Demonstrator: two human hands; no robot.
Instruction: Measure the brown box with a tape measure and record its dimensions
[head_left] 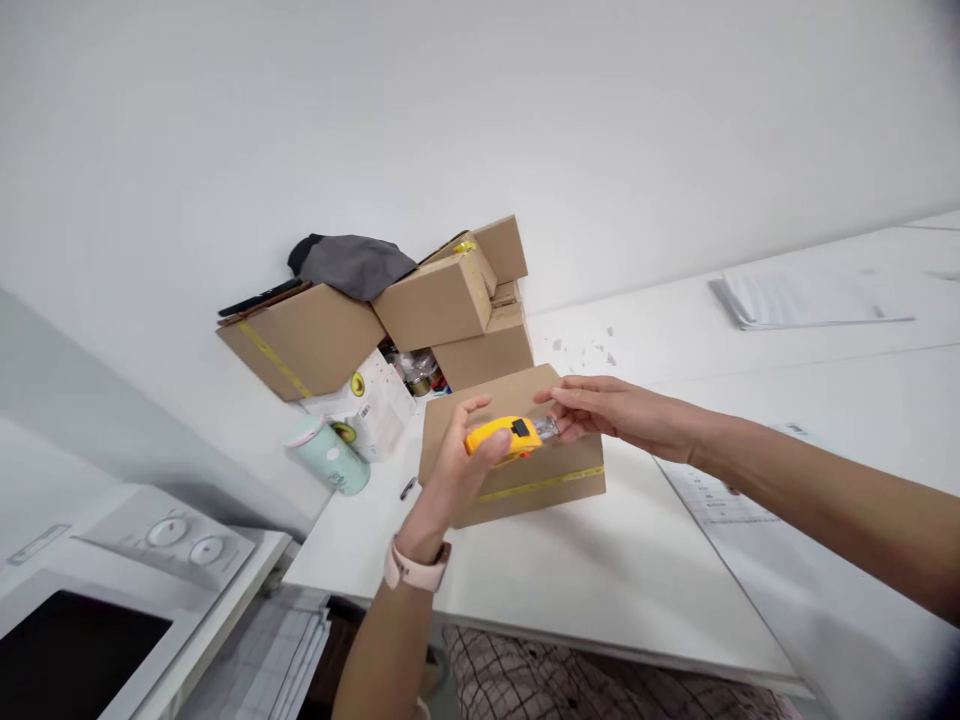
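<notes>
My left hand [466, 458], with a pale pink band on its wrist, is closed around what looks like a yellow utility knife [501, 437]. The tool has a black slider on top and a silvery front end. At that end, the bent fingers of my right hand [589, 405] are closed about the tip; exactly how they touch it is partly hidden. Just beneath both hands, a closed cardboard box [540, 505] with a strip of yellow tape rests on the white table [622, 590].
Several cardboard boxes [435, 300] are stacked against the wall, a dark grey cloth [356, 262] on top. A mint-green canister [330, 458] and a white carton [382, 405] stand left. Papers [810, 300] lie at the right. A white microwave [142, 590] is at lower left.
</notes>
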